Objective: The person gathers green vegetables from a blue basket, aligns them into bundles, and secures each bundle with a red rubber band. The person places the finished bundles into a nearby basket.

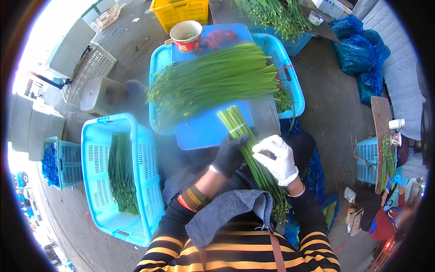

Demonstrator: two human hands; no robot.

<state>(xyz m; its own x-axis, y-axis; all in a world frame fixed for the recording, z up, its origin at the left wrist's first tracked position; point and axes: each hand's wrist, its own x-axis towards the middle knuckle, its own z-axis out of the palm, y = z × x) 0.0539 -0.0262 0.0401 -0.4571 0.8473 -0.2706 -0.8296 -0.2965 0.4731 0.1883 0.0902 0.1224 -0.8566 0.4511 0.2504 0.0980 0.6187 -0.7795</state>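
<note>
My left hand point(231, 153), in a dark glove, grips a bundle of green flower stalks point(253, 149) that look like garlic chives. A pale band circles the bundle near its cut ends, and the budded tips hang towards my lap. My right hand point(276, 158), in a white glove, is at the bundle's right side with thumb and forefinger close together; whether it pinches anything is unclear. Beyond my hands, a large loose heap of the same stalks point(217, 78) lies across a blue board point(200, 134), cut ends to the right.
At left stands a light-blue plastic crate point(146, 190) with more stalks point(122, 173) inside. A paper tub point(186, 37) stands at the board's far edge, near a yellow crate point(180, 15). Blue plastic bags point(357, 54) lie at upper right. Another person point(384, 217) works at right.
</note>
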